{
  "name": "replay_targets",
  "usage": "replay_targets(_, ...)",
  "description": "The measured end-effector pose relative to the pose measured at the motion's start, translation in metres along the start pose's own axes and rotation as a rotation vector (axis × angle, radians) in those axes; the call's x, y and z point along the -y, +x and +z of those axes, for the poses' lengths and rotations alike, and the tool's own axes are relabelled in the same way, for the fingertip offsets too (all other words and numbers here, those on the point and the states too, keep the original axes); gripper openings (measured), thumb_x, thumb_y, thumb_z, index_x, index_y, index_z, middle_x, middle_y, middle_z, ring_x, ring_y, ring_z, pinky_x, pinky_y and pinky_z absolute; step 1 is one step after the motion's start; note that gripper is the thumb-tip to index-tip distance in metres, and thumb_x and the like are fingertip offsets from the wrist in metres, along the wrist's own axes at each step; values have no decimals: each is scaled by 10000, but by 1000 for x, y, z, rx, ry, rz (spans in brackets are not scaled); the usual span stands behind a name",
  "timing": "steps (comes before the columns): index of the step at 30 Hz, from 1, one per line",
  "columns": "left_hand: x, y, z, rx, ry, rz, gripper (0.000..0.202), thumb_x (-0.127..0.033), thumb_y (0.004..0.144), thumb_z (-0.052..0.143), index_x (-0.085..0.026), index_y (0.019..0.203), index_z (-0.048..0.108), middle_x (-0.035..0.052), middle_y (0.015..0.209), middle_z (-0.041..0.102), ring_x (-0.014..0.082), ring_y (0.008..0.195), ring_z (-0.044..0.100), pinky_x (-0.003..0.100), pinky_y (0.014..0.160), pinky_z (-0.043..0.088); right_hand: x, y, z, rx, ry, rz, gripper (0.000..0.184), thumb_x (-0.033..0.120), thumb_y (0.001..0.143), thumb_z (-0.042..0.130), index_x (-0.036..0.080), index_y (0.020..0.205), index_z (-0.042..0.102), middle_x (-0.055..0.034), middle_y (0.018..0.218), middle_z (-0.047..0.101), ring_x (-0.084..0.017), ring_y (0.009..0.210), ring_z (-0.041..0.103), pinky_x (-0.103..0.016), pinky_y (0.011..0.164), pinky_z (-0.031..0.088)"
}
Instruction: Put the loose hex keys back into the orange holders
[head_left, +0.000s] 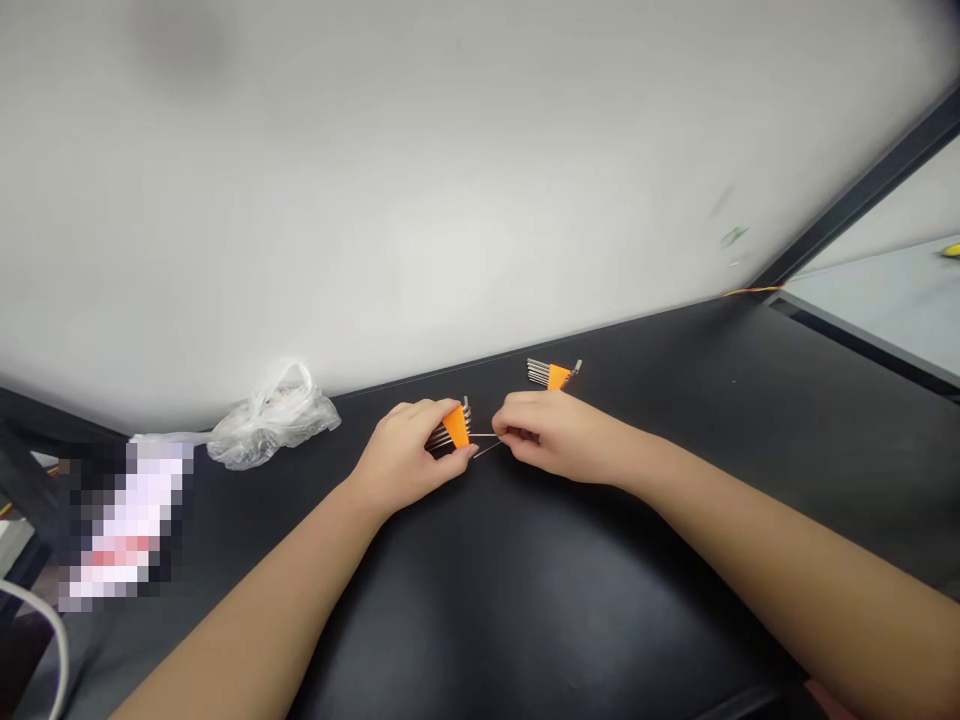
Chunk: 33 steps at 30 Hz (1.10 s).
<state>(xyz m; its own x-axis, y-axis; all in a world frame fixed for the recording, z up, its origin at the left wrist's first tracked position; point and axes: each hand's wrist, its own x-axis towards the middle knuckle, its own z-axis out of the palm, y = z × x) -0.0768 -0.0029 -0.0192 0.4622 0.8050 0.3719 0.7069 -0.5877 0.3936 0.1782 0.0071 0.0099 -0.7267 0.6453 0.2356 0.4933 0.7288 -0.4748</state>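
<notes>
My left hand (412, 452) is closed around an orange hex key holder (455, 427), thumb below and fingers above. Several silver hex keys stick out of this holder, their short bent ends at its right side. Just to the right, my right hand (536, 432) pinches a thin hex key (484, 435) that runs toward the holder. A second thin metal rod (489, 450) slants below it, reaching my right fingertips; its far end is hidden. Behind my right hand lies another orange holder (558, 377) filled with hex keys, partly covered by the hand.
A black table (480, 600) stretches beneath my arms, against a pale wall (450, 200). To the left sit a clear plastic bag (274, 420) and a blurred-out white item (135, 510). A white cable (56, 630) curves at the lower left. Dark frame bars (862, 190) border the right.
</notes>
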Motion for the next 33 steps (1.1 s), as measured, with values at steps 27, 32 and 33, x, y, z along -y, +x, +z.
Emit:
replay_targets(27, -3, 1, 1, 32, 18, 13, 468, -464, 878, 690, -227, 1274, 613, 41, 1053, 736, 214, 907, 683, 378, 898, 521, 9, -2, 13, -92, -266, -147, 286, 72, 960, 435, 190, 997, 692, -89, 1043, 656, -167, 826, 585, -292, 706, 475)
replay_targets(32, -3, 2, 1, 5, -69, -14, 441, -413, 868, 706, -234, 1260, 616, 41, 1072, 732, 211, 942, 692, 360, 898, 537, 13, 4, 22, -229, 31, -128, 219, 146, 996, 474, 213, 1026, 680, -73, 1060, 678, -167, 923, 634, -293, 799, 533)
replay_targets(33, -3, 2, 1, -8, -84, -23, 445, -408, 863, 710, -233, 1261, 615, 42, 1079, 732, 211, 945, 695, 355, 890, 542, 13, 5, 22, -265, 65, -120, 194, 158, 994, 493, 213, 1026, 677, -73, 1044, 685, -174, 936, 639, -306, 816, 538)
